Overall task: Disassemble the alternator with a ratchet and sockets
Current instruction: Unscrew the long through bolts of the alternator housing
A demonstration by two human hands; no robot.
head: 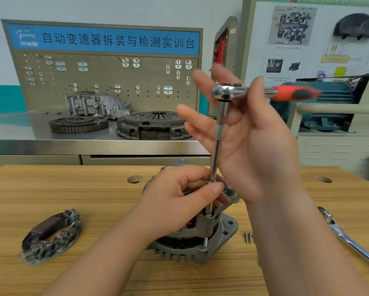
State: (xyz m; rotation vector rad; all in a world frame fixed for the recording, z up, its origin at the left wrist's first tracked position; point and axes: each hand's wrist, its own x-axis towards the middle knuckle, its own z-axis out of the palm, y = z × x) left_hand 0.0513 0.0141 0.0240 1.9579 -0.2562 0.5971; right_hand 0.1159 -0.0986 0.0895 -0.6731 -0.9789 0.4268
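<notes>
Alternator [192, 246] ribbed, cast; left hand [177, 204] pinches chrome extension [217, 148]; right hand [256, 150] splayed against ratchet [294, 94]

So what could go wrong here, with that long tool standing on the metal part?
The ratchet sits atop a long extension bar, and the right hand beside it is open rather than gripping, so the tool could tip out of place. The left hand pinches the bar just above the alternator; a slip could nip its fingers. Two loose screws lie beside the alternator and could roll away.
</notes>
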